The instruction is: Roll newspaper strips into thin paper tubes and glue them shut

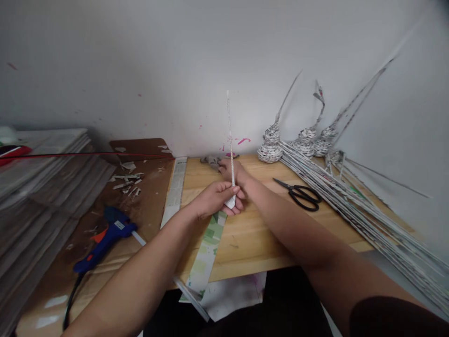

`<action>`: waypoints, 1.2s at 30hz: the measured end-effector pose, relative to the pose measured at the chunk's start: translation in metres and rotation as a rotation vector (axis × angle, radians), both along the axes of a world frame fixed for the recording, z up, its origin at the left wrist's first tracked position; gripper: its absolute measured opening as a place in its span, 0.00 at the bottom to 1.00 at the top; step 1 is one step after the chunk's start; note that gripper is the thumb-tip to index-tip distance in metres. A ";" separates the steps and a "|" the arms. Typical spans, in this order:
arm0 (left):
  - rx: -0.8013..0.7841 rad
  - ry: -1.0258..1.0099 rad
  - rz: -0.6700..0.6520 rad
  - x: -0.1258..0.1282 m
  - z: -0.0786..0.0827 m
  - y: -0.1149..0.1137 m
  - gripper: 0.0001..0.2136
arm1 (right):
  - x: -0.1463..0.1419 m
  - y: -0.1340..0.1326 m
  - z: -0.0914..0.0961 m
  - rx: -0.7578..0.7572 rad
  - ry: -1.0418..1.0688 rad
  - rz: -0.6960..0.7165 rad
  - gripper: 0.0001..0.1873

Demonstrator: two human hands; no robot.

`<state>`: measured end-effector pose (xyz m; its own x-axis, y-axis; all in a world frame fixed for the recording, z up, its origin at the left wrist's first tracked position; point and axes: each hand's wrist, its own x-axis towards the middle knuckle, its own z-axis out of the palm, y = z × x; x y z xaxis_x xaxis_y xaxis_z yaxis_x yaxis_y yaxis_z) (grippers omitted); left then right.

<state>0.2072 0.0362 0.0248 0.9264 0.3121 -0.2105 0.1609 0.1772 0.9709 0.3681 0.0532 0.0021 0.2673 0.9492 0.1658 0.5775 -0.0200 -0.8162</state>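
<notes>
My left hand (216, 199) pinches the lower end of a thin rolled newspaper stick (229, 140), which stands almost upright above the wooden board (252, 238). Farther back, my right hand (229, 169) reaches across the board, its fingers on a small grey object (210, 161) near the wall; whether it grips the object is not clear. A strip of green-printed paper (206, 255) lies on the board just under my left hand.
Black scissors (300, 194) lie right of my arms. A bundle of paper sticks (365, 215) and three woven paper pieces (301, 140) fill the right side. A blue glue gun (105, 238) and stacked newspapers (38, 187) sit at left.
</notes>
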 end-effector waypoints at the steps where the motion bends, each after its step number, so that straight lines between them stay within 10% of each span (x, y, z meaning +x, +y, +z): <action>1: -0.005 -0.004 0.014 0.000 0.000 0.000 0.19 | 0.003 -0.008 0.001 -0.007 0.026 -0.031 0.18; 5: -0.026 -0.019 0.052 0.000 -0.002 0.002 0.19 | 0.011 -0.047 0.013 -0.020 0.439 -0.070 0.18; 9: -0.019 -0.002 0.069 0.000 -0.005 0.002 0.19 | 0.012 -0.074 0.025 -0.079 0.820 0.214 0.19; 30: 0.057 -0.003 0.036 0.004 -0.012 -0.001 0.17 | -0.005 -0.072 0.032 0.101 0.762 0.032 0.20; 36: 0.022 0.017 0.013 0.002 -0.009 -0.001 0.19 | 0.011 -0.075 0.029 -0.013 0.711 0.295 0.20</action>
